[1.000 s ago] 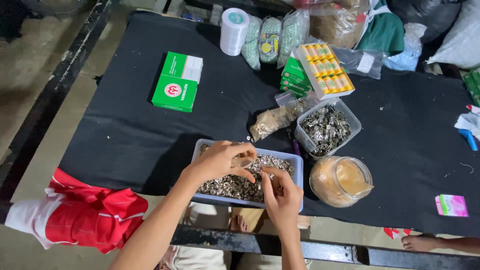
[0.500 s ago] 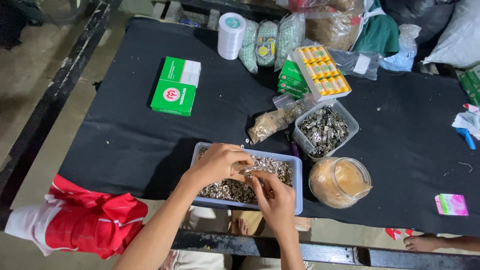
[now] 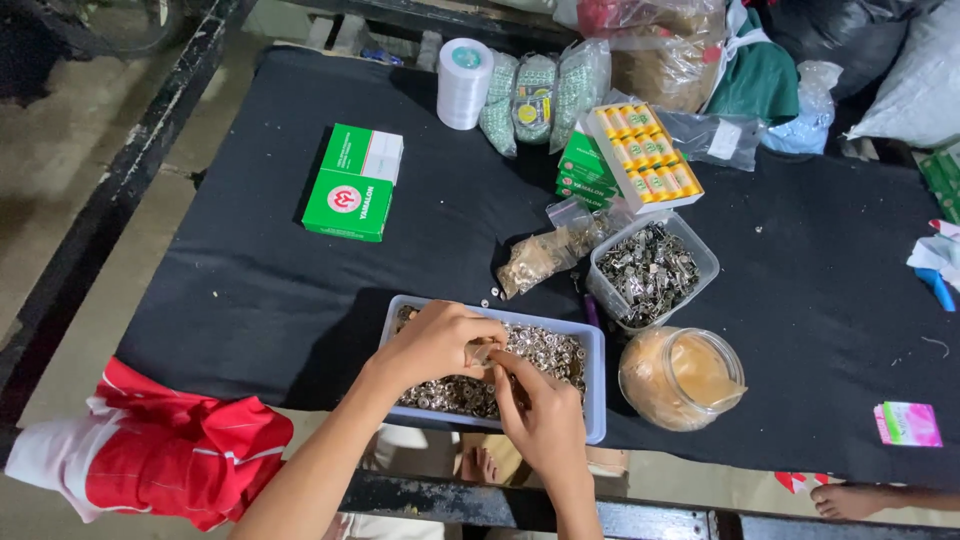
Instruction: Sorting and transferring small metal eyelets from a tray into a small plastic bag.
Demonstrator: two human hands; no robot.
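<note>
Tray [image 3: 596, 385] of metal rings nearest, jar [image 3: 682, 378] to its right, clip tub [image 3: 652, 268] behind the jar.

Left hand [image 3: 435, 345] curled, knuckles up, its fingertips meeting the right hand [image 3: 540, 415] fingertips, forearms converging.

We see a flat green-and-white box [image 3: 354, 183] near the table's [image 3: 250, 290] left edge, stacked green boxes [image 3: 582, 170] by the far edge, and a small pink-green packet [image 3: 908, 423] at the near right corner.
</note>
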